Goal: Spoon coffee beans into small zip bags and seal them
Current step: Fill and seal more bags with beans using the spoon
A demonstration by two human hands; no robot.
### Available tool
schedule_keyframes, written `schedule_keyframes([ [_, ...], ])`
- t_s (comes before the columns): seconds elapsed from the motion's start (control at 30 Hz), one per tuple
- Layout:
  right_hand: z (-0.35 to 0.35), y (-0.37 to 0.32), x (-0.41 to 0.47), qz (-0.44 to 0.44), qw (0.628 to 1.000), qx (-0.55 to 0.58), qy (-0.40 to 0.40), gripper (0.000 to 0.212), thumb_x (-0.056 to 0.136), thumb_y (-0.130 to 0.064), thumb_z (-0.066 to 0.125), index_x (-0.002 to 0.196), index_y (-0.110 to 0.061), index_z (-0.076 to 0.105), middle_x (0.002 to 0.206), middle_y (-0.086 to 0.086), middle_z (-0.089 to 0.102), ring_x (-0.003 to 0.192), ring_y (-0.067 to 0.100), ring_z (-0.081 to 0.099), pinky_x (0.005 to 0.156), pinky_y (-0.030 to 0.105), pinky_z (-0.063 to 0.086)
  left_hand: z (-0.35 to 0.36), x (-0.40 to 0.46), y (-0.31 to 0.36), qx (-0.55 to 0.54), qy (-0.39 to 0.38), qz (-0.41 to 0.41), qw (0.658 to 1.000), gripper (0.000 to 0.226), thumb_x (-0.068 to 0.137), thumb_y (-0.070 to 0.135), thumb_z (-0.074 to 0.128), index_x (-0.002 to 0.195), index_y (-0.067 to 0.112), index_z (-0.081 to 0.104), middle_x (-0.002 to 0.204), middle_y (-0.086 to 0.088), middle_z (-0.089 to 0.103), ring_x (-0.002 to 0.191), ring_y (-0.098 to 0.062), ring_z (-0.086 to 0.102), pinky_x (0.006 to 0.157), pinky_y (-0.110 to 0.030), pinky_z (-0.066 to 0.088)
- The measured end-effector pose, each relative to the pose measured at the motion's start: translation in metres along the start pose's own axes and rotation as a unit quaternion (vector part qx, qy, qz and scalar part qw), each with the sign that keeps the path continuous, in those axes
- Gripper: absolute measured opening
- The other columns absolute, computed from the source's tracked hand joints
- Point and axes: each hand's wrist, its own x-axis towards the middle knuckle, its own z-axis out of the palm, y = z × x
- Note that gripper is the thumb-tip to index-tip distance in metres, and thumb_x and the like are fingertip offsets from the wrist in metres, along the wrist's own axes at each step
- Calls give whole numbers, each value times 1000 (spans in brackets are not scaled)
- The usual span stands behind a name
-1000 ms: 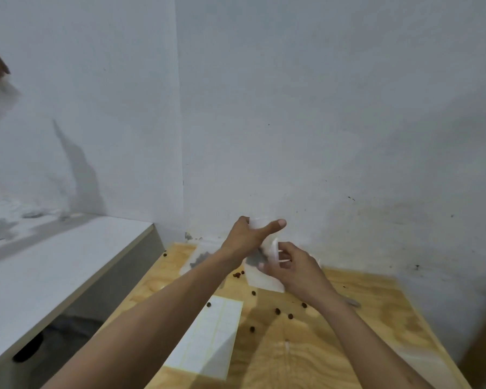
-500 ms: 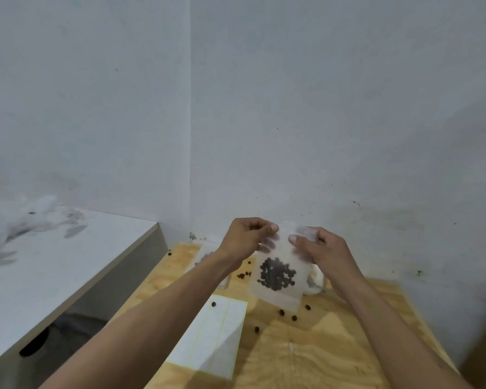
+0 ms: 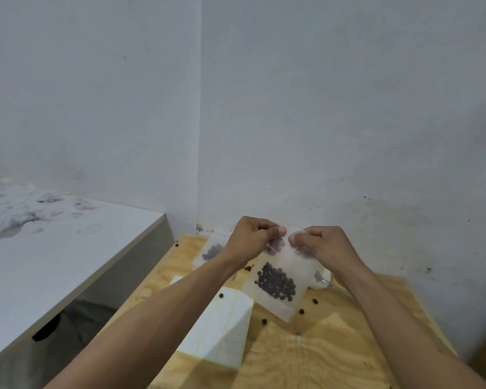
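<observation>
Bag hangs in the air between both hands, held up above the table near the wall corner. Its top edge is pinched by the left hand and the right hand, thumbs and curled fingers closed on the strip, the two pinches almost touching. Whether the zip is fully closed cannot be told. The bag is tilted, its lower corner pointing down and toward the right forearm. Beans sit in a dark cluster in its lower half, well short of the top edge.

Just below the bag, loose beans lie scattered on the wood, apart from one another. Under the left forearm lies a white sheet, flat on the table, its far corner close to the bag's lower edge. Behind the left hand, nearer the wall, a second bag with beans lies on the table, partly hidden by the wrist. Behind the right wrist a white object shows only in part; what it is cannot be told.

Left of the left arm, the table's edge drops to a dark gap, and beyond it a white ledge runs along the wall. Bare wood lies open below the hands, between the two forearms.
</observation>
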Motion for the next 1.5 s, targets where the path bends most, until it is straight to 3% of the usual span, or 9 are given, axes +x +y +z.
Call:
schedule_keyframes([
  [0.47, 11, 7, -1, 50, 992, 105, 45, 17, 86, -16, 80, 92, 0, 78, 87, 18, 78, 77, 23, 75, 66, 27, 61, -33, 14, -1, -7, 101, -37, 994, 14, 89, 14, 78, 92, 0, 80, 71, -8, 72, 58, -12, 63, 60, -26, 60],
  [0.63, 36, 16, -6, 161, 969, 151, -107, 28, 91, -24, 75, 110, -2, 72, 107, 15, 78, 79, 24, 75, 60, 29, 62, -54, 20, 1, -48, 151, -94, 983, 28, 91, 24, 77, 101, -2, 75, 85, -12, 74, 70, -21, 66, 56, -25, 53],
  [0.73, 53, 23, 4, 205, 945, 240, -83, 26, 91, -6, 73, 111, 10, 71, 100, 21, 76, 72, 23, 71, 59, 28, 63, -70, 18, -2, -5, 128, -191, 973, 47, 89, 35, 79, 109, -5, 67, 95, -16, 69, 75, -25, 66, 56, -28, 53],
  [0.83, 67, 23, 20, 248, 922, 297, -36, 21, 92, 0, 70, 106, 16, 68, 102, 24, 70, 74, 26, 68, 50, 26, 61, -83, 12, -7, -12, 94, -219, 971, 33, 85, 9, 81, 103, -15, 68, 80, -15, 65, 61, -20, 67, 53, -24, 55],
  [1.07, 113, 33, 54, 150, 987, 32, -50, 34, 93, -22, 73, 95, 12, 72, 90, 25, 75, 75, 30, 72, 75, 45, 63, -115, 18, -28, 94, 142, -193, 966, 4, 85, -4, 74, 83, 0, 75, 80, -9, 72, 55, -16, 64, 50, -22, 52],
  [1.2, 140, 43, 68, 114, 986, -107, -61, 37, 94, -35, 69, 68, -11, 57, 65, 5, 57, 61, 20, 57, 57, 29, 40, -128, 22, -56, 147, 172, -188, 956, 7, 81, 6, 81, 78, 6, 75, 90, -6, 69, 71, -19, 60, 62, -28, 47],
  [1.33, 170, 55, 74, 123, 973, -182, -76, 30, 91, -42, 67, 92, -12, 67, 88, 3, 70, 78, 22, 67, 64, 33, 54, -132, 25, -81, 253, 180, -196, 930, 18, 87, 19, 76, 75, 21, 62, 91, -4, 53, 83, -21, 51, 77, -28, 39],
  [1.43, 180, 59, 73, 121, 958, -246, -85, 36, 91, -44, 62, 111, -14, 67, 106, 7, 70, 88, 25, 67, 74, 35, 58, -130, 24, -93, 314, 170, -209, 910, 21, 91, 27, 72, 106, 12, 71, 105, -4, 62, 99, -26, 63, 81, -30, 45],
  [1.5, 182, 61, 74, 121, 956, -252, -94, 42, 91, -46, 58, 118, -15, 66, 110, 7, 69, 92, 26, 66, 75, 34, 57, -130, 25, -100, 313, 166, -217, 909, 16, 91, 32, 71, 98, 18, 66, 101, -5, 62, 90, -24, 59, 82, -34, 48],
])
